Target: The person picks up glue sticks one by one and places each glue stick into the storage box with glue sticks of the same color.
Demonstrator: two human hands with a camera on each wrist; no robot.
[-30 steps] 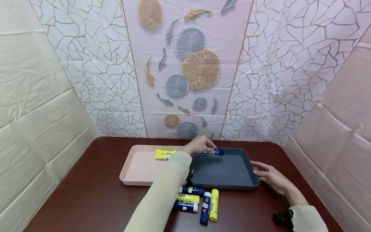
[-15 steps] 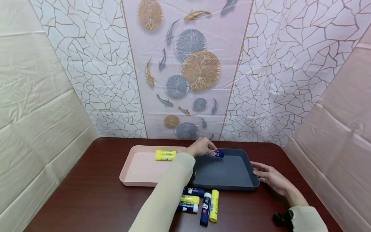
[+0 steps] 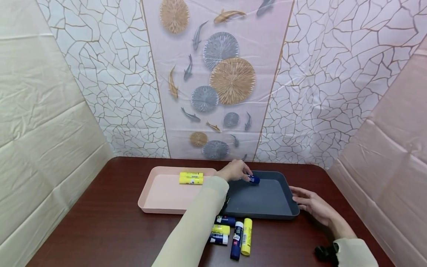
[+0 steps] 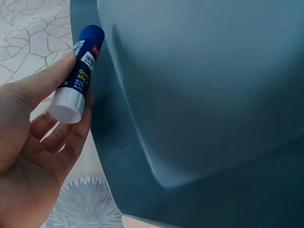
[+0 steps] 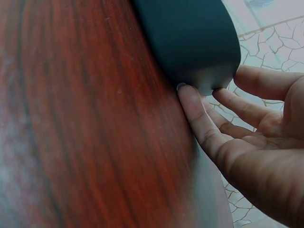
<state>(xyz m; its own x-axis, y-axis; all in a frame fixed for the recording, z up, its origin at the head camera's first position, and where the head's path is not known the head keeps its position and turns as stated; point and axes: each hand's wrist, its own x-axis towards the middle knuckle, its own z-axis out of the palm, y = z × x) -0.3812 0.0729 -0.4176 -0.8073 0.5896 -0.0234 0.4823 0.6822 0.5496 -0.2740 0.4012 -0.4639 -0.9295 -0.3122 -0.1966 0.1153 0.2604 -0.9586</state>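
Pink tray (image 3: 163, 196), yellow glue sticks (image 3: 191, 180) inside; left hand (image 3: 233, 170), clamped on blue glue stick (image 4: 83, 71) at far side of grey tray (image 3: 263, 198), seemingly mid-placement, next move likely calling for gentle release; right hand (image 3: 315, 207), fingers apart, touching that tray's right end

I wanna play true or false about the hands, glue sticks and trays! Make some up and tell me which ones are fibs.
1. The left hand holds a blue stick. True.
2. Yellow sticks lie in the pink tray. True.
3. The right hand holds a yellow stick. False: it touches the dark tray.
4. All the blue sticks are in trays. False: other blue sticks lie on the table.
5. The two trays sit side by side. True.
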